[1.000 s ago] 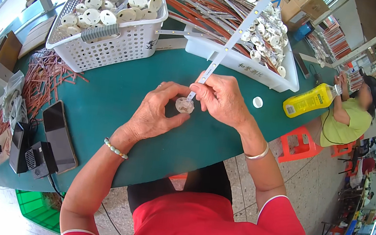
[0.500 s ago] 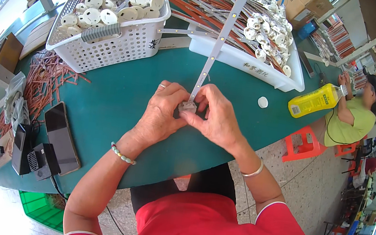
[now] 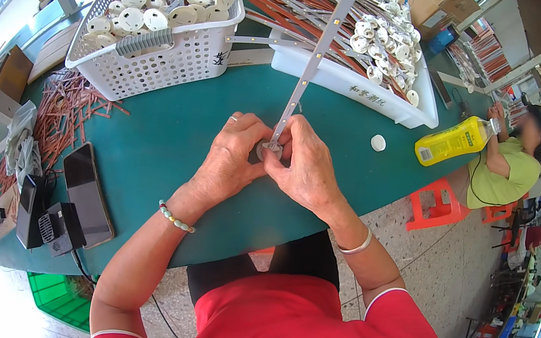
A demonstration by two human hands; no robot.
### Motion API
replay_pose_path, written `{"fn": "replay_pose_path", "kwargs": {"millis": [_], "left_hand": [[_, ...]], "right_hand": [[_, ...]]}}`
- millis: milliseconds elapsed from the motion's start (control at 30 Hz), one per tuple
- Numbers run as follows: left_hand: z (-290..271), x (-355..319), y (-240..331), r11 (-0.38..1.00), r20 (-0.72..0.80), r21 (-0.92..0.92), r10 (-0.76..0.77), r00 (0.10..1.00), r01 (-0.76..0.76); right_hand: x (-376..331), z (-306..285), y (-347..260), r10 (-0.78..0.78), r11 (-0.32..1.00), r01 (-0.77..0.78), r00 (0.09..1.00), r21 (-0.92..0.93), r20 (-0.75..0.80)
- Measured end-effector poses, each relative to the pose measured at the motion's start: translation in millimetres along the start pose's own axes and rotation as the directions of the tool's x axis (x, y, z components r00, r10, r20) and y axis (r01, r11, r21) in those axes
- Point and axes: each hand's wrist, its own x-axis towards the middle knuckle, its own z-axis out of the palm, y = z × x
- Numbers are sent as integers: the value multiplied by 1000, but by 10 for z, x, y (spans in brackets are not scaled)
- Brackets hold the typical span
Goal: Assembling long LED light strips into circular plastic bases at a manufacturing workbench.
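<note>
As a person in a red shirt works at a green surface, the left hand and right hand close in from either side, pinching a small, round, whitish disc between them; some fingertips are hidden. A long, narrow, silvery strip dotted with small yellowish squares rises from the disc between the hands, slanting away and to the right. Ahead and left of the hands stands a white, perforated plastic basket of cream-coloured discs; ahead and right, a white plastic tub heaped with silver and rust-brown strips. Right of the hands sit a round white cap and, farther off, a clear bottle of yellow liquid. Well to their left lies a flat, black, rectangular device.
</note>
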Motion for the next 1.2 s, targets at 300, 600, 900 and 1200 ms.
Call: {"fn": "replay_pose_path", "kwargs": {"millis": [300,600,900,1200], "left_hand": [[-28,-13,15,1000,22,-23,-19,1000,19],[-27,6,26,1000,20,12,-1,1000,1],[-48,25,94,1000,17,18,-12,1000,12],[-63,42,136,997,25,69,-25,999,23]], "right_hand": [[4,-153,89,-17,971,-13,992,237,125],[11,-187,188,-46,941,-6,988,337,146],[-75,-168,248,-53,930,55,998,364,-15],[-92,-148,267,-37,927,52,998,372,-47]]}}
